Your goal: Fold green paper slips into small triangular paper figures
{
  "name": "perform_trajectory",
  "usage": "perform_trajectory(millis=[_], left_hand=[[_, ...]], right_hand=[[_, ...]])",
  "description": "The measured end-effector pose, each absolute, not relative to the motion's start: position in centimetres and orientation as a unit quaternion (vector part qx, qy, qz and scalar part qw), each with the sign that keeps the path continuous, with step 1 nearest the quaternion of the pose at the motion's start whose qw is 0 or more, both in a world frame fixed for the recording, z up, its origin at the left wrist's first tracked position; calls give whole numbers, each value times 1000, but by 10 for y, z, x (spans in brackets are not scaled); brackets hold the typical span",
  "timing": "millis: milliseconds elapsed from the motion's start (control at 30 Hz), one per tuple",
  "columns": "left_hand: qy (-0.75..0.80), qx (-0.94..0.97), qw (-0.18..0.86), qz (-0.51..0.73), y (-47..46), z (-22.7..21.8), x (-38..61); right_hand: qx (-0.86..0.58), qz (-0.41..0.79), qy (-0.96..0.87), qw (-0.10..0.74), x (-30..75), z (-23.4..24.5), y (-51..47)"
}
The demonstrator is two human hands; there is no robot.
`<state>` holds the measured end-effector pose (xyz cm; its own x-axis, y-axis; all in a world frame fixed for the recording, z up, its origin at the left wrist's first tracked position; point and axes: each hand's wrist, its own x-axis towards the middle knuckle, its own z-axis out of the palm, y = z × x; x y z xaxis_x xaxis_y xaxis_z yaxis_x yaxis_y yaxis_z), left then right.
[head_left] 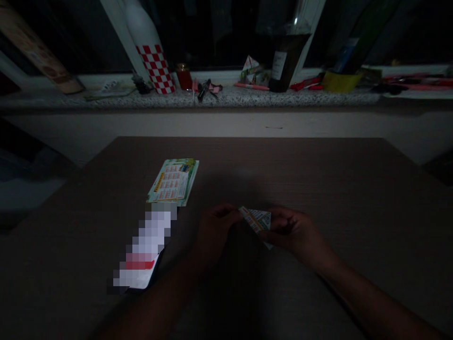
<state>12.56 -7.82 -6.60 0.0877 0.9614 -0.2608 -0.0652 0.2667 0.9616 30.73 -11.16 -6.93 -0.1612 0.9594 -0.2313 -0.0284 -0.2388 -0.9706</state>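
Above the middle of the dark table, a small folded piece of printed paper [257, 220] is held between both hands. It has slanted folds and a pointed corner at the lower right. My left hand [215, 231] pinches its upper left corner with thumb and forefinger. From the other side, my right hand [293, 233] grips the right edge, its thumb across the front and fingers behind. A stack of printed calendar cards [173, 182] lies flat to the left of my hands. Nearer to me is a phone [143, 278] with a lit screen, mostly blurred out.
The wooden table [318, 165] meets a wall below a stone window sill [226, 99]. Along the sill stand a red-and-white chequered bottle [155, 68], a small red jar [183, 76], a dark labelled bag [285, 66], a folded paper shape [249, 68] and a yellow container [341, 81].
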Motion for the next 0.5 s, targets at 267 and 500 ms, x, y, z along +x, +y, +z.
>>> perform_trajectory(millis=[267, 500], left_hand=[[515, 426, 590, 454, -75, -65, 120], [489, 408, 621, 457, -77, -64, 120]], right_hand=[[-516, 596, -455, 414, 310, -71, -112], [-506, 602, -427, 447, 312, -70, -111]])
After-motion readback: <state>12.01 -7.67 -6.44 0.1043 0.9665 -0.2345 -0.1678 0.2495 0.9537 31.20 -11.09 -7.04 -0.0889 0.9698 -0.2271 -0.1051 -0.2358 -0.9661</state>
